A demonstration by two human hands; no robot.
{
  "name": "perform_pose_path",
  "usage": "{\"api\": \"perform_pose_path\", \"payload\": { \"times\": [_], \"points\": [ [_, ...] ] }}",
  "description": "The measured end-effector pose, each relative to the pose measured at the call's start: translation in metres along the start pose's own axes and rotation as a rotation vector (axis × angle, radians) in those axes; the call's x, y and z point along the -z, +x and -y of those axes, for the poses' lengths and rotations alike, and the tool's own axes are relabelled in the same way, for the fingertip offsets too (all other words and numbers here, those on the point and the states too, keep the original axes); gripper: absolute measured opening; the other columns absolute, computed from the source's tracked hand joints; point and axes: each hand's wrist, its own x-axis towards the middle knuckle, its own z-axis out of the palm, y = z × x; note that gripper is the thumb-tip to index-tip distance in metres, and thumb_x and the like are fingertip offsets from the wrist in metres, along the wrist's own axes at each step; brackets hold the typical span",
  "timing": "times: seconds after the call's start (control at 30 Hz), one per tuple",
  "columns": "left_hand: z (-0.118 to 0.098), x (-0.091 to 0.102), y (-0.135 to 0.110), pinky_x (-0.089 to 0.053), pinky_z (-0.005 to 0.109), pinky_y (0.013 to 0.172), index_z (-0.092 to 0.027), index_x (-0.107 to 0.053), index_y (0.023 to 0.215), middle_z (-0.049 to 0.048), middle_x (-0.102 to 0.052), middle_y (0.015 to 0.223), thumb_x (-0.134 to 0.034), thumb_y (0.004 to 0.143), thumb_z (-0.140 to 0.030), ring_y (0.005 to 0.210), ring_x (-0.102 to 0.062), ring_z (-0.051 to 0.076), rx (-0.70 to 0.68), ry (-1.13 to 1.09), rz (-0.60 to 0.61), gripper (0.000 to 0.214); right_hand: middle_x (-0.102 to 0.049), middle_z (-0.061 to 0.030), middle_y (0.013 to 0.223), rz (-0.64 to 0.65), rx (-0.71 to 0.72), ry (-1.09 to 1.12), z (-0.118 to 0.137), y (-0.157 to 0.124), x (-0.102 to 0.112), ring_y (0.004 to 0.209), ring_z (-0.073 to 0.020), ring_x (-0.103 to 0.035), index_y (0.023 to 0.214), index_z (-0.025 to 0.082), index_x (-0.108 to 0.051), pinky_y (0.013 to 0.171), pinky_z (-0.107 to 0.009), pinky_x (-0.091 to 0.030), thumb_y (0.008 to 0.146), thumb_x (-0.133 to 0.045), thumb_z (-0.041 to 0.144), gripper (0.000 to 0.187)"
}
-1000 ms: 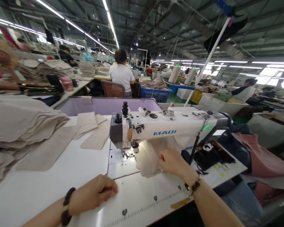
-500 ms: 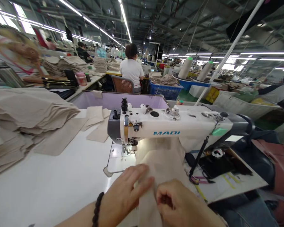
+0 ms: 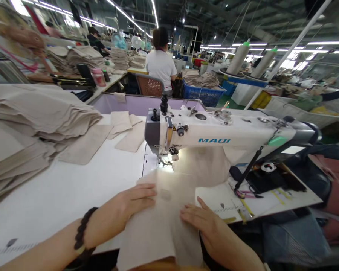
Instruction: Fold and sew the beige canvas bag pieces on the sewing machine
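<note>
A beige fabric piece [image 3: 164, 222] lies on the white table in front of a white sewing machine [image 3: 214, 137] and runs under its arm. My left hand [image 3: 135, 199] rests flat on the fabric's left edge, fingers stretched out; a dark bead bracelet is on that wrist. My right hand [image 3: 199, 218] lies flat on the fabric's right side with fingers apart. Both hands sit just short of the needle area [image 3: 166, 160].
A tall stack of beige fabric pieces [image 3: 36, 113] fills the table's left side, and loose pieces [image 3: 127, 128] lie behind the machine. Thread cones [image 3: 238, 58] stand at the back right. A person in a white shirt [image 3: 160, 64] sits ahead at another table.
The fabric has been pulled toward me and spread flat. My right hand has opened from a pinch onto the fabric. My left hand has shifted left along its edge.
</note>
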Motion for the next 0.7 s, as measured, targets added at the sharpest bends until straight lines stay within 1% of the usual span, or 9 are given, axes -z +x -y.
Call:
{"api": "perform_pose_path", "payload": {
  "times": [0.1,0.23,0.3,0.4,0.47,0.5,0.57,0.63,0.7],
  "points": [
    [0.019,0.008,-0.030,-0.035,0.038,0.103,-0.020,-0.061,0.110,0.0084,-0.057,0.123,-0.038,0.080,-0.002,0.119,-0.047,0.019,0.017,0.033,-0.001,0.042,-0.056,-0.0072,0.122,0.112,0.017,-0.033,0.011,0.015,-0.010,0.122,-0.0164,-0.041,0.117,0.015,-0.054,0.108,-0.045,-0.017,0.068,-0.035,-0.002,0.055],
    [0.036,0.008,-0.070,-0.019,0.051,0.107,-0.027,-0.058,0.114,0.0044,-0.057,0.123,-0.043,0.077,-0.007,0.117,-0.049,0.020,0.195,0.065,0.111,0.045,-0.051,-0.0062,0.128,0.157,0.057,-0.021,0.021,0.028,-0.005,0.124,-0.0139,-0.038,0.123,0.016,-0.050,0.110,-0.042,-0.015,0.069,-0.035,-0.003,0.060],
    [0.036,0.007,-0.082,-0.022,0.050,0.106,-0.026,-0.059,0.112,0.0036,-0.057,0.123,-0.043,0.078,-0.012,0.118,-0.049,0.020,0.274,0.055,0.079,0.041,-0.044,-0.0059,0.134,0.204,0.083,0.012,0.021,0.029,0.002,0.126,-0.0141,-0.034,0.129,0.018,-0.044,0.110,-0.041,-0.015,0.070,-0.038,-0.001,0.062],
    [0.032,0.007,-0.088,-0.041,0.036,0.098,-0.023,-0.064,0.103,0.0039,-0.061,0.117,-0.042,0.083,-0.025,0.109,-0.056,0.020,0.442,0.000,-0.045,0.030,-0.043,-0.0080,0.135,0.226,0.097,0.081,0.021,0.033,0.005,0.126,-0.0199,-0.035,0.130,0.018,-0.042,0.110,-0.046,-0.012,0.075,-0.053,0.013,0.057],
    [0.032,0.010,-0.084,-0.047,0.030,0.090,-0.022,-0.065,0.101,0.0036,-0.064,0.111,-0.040,0.086,-0.033,0.099,-0.061,0.020,0.581,-0.042,-0.138,0.031,-0.056,-0.0086,0.122,0.098,0.059,0.157,0.022,0.041,0.000,0.117,-0.0219,-0.047,0.120,0.017,-0.051,0.108,-0.046,-0.018,0.080,-0.054,0.022,0.041],
    [0.033,0.012,-0.081,-0.048,0.028,0.087,-0.022,-0.065,0.100,0.0033,-0.065,0.107,-0.040,0.086,-0.037,0.095,-0.062,0.020,0.633,-0.064,-0.180,0.032,-0.062,-0.0076,0.111,0.002,0.015,0.213,0.023,0.047,-0.005,0.106,-0.0211,-0.054,0.112,0.017,-0.057,0.105,-0.044,-0.027,0.084,-0.051,0.025,0.030],
    [0.037,0.015,-0.075,-0.049,0.028,0.083,-0.022,-0.066,0.096,0.0034,-0.066,0.100,-0.042,0.085,-0.042,0.090,-0.062,0.021,0.691,-0.121,-0.238,0.033,-0.066,-0.0043,0.086,-0.230,-0.110,0.357,0.024,0.059,-0.016,0.079,-0.0168,-0.061,0.099,0.017,-0.059,0.083,-0.033,-0.048,0.088,-0.044,0.027,0.022],
    [0.042,0.014,-0.070,-0.049,0.029,0.080,-0.022,-0.065,0.092,0.0032,-0.066,0.094,-0.043,0.083,-0.043,0.088,-0.062,0.022,0.726,-0.204,-0.250,0.032,-0.063,-0.0004,0.071,-0.410,-0.228,0.511,0.023,0.071,-0.028,0.059,-0.0137,-0.057,0.112,0.017,-0.052,0.056,-0.023,-0.049,0.089,-0.043,0.031,0.028],
    [0.045,0.009,-0.070,-0.050,0.029,0.074,-0.021,-0.063,0.090,0.0025,-0.066,0.087,-0.046,0.081,-0.042,0.082,-0.062,0.022,0.789,-0.274,-0.247,0.029,-0.061,0.0024,0.066,-0.507,-0.291,0.595,0.021,0.078,-0.037,0.051,-0.0128,-0.054,0.134,0.017,-0.029,0.045,-0.021,-0.045,0.089,-0.044,0.031,0.049]
  ]
}}
